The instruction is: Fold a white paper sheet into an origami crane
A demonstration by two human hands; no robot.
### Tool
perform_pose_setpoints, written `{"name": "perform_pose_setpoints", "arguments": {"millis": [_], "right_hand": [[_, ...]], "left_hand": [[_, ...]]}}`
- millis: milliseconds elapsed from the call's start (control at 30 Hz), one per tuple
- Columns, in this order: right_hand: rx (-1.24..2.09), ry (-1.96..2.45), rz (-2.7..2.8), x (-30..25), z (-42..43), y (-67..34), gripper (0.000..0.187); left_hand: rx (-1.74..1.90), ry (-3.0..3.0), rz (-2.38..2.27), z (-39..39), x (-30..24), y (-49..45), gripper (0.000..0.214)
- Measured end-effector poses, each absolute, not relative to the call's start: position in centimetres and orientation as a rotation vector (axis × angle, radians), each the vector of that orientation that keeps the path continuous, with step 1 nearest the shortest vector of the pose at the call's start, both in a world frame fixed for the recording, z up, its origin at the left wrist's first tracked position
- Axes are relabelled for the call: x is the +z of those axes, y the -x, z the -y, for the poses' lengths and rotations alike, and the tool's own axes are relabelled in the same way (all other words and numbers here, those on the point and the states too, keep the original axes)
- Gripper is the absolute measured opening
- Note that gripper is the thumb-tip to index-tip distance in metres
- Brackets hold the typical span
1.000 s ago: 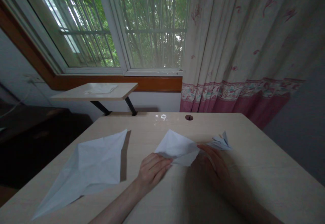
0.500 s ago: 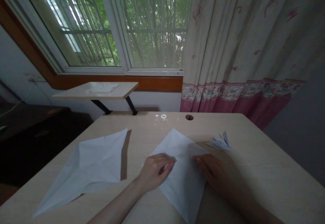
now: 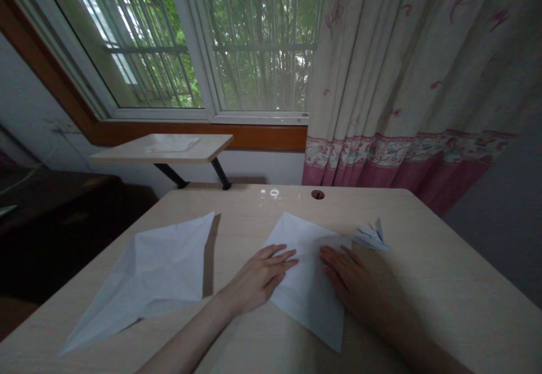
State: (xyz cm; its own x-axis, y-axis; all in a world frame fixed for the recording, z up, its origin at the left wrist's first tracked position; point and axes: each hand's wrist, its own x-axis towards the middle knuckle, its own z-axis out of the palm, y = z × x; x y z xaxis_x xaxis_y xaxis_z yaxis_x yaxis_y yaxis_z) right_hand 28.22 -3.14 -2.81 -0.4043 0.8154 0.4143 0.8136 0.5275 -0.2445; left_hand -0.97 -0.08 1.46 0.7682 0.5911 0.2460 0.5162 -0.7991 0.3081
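At a pale desk (image 3: pixel 245 221) beneath a barred window (image 3: pixel 258 40), a white paper sheet (image 3: pixel 309 292) lies in front of you, one corner aimed at the far edge and another down toward your side. Your left hand (image 3: pixel 262 275) rests palm down on its left part, fingers loosely spread; your right hand (image 3: pixel 349 278) lies on its right part, fingers extended and closer together. Neither grips anything. The sheet is broad and mostly flat, which suggests an early stage; creases are too faint to count, and how much remains you cannot tell from here. Beside its right corner, touching or nearly so, sits a small folded paper (image 3: pixel 372 238), its points shaped and one tip raised. Across a strip of desk to your left, a larger creased sheet (image 3: pixel 167 266) spreads out, well apart from the first. You have wide room at far right and a band of desk up to the round hole (image 3: pixel 318 194) near the back edge; the small folded paper crowds your right side most.
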Motion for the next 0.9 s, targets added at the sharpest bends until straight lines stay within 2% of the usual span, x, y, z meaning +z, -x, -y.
{"name": "perform_pose_setpoints", "arguments": {"millis": [433,633,900], "right_hand": [[0.425,0.953,2.662,0.4,4.1,-28.3,0.048],[0.567,0.878,2.704,0.3,4.1,-28.4,0.084],[0.667,0.902,2.692,0.7,4.1,-28.2,0.065]], "left_hand": [[0.43,-2.778,-1.032,-0.3,0.5,1.1,0.047],[0.493,-2.739,-1.104,-0.5,0.2,1.0,0.043],[0.641,-2.667,-1.068,-0.5,-0.2,0.8,0.037]]}}
